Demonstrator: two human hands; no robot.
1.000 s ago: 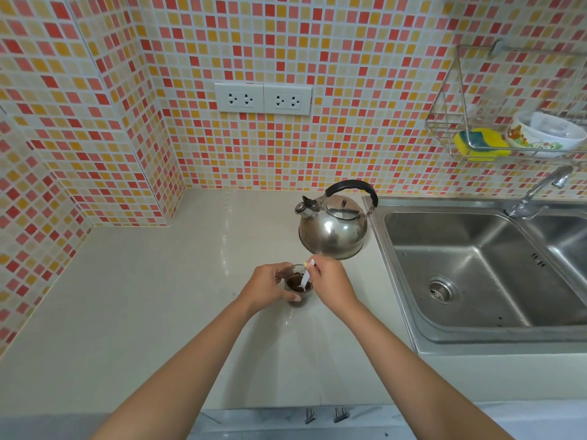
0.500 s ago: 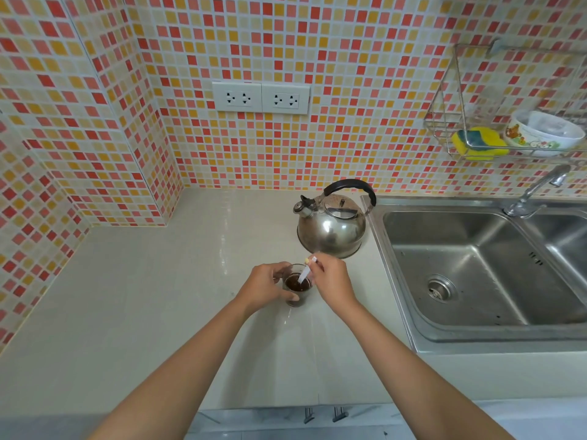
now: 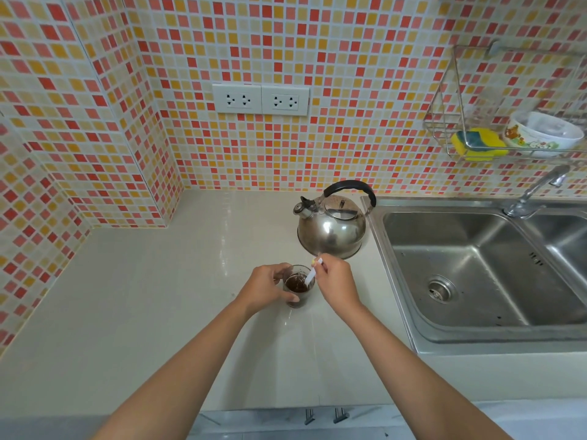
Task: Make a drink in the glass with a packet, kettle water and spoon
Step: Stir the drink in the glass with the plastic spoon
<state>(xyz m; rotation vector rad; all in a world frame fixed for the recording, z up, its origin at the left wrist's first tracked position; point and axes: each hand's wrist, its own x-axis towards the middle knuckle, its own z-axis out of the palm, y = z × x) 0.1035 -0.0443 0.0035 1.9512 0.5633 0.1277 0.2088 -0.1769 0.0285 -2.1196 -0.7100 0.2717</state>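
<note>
Glass [image 3: 298,289] on the bench [image 3: 158,312], just in front of the kettle [image 3: 332,231] and a little left of the sink [image 3: 476,271], already dark with liquid. Left hand [image 3: 265,287] wrapped round the glass wall, grip closed on it. Right hand [image 3: 335,282] pinched shut on the top of a white spoon [image 3: 312,274], slanting down into the drink; judged to be the stirring step, with packet and pouring apparently done.

Risks from here:
- Slopping over the rim if stirred too briskly, since the glass looks small and fairly full.
- Tipping the glass if the left grip loosens while the spoon pushes against the wall.
- Possibly hot contents, given kettle water; a spill would run onto the fingers [image 3: 293,299] curled under the rim.
- Elbow or wrist knocking the kettle, standing just behind the right hand.
- Undissolved clumps left at the bottom if stirring stops early; dark specks seem to float on the surface.

Hard to make out:
- Spoon bowl sunk in the dark liquid, unseen.
- Exact fill level, masked by the left hand.
- Packet nowhere visible.
- Whether steam rises: cannot tell.
- Rack [image 3: 508,122] at upper right, cut by the frame edge.
</note>
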